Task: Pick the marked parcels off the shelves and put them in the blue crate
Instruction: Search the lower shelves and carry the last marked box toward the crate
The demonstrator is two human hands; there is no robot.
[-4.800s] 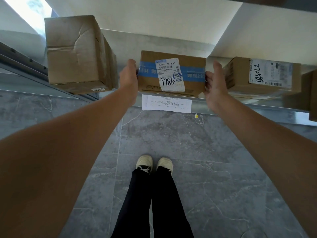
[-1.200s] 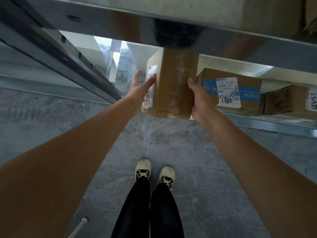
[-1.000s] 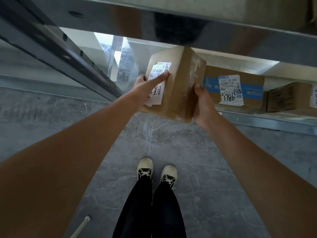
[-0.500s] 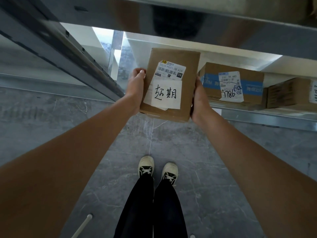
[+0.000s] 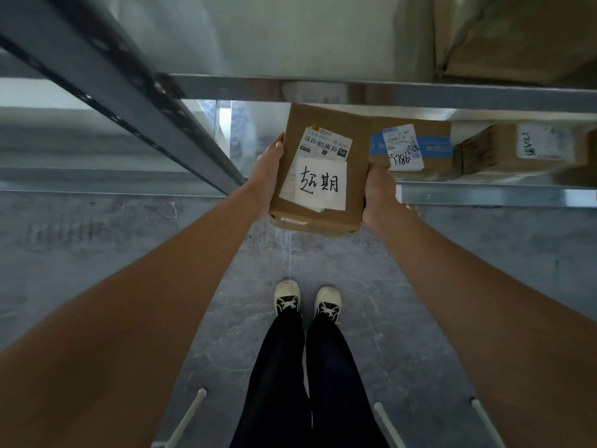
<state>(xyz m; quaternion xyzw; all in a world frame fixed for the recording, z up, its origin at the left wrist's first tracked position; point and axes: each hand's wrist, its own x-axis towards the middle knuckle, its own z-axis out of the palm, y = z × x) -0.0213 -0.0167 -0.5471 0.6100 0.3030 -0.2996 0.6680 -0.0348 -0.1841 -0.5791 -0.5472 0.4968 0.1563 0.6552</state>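
Observation:
A brown cardboard parcel (image 5: 355, 195) hangs in front of the shelf, held between both my hands. Its top face carries a barcode label and a white note with black handwritten characters. My left hand (image 5: 269, 171) grips its left side, fingers wrapped round the far edge. My right hand (image 5: 379, 197) grips its right side. The blue crate is not in view.
On the lower shelf (image 5: 484, 195) lie a blue-taped box marked 7786 (image 5: 429, 150) and another labelled box (image 5: 517, 147). An upper shelf beam (image 5: 420, 92) runs overhead, with a grey upright (image 5: 129, 92) at left. White rods (image 5: 190, 418) stand near my feet.
I turned the parcel until its labelled face pointed up at me, then drew it a little out from the shelf. Earlier I had held the 7786 box, which is back on the shelf.

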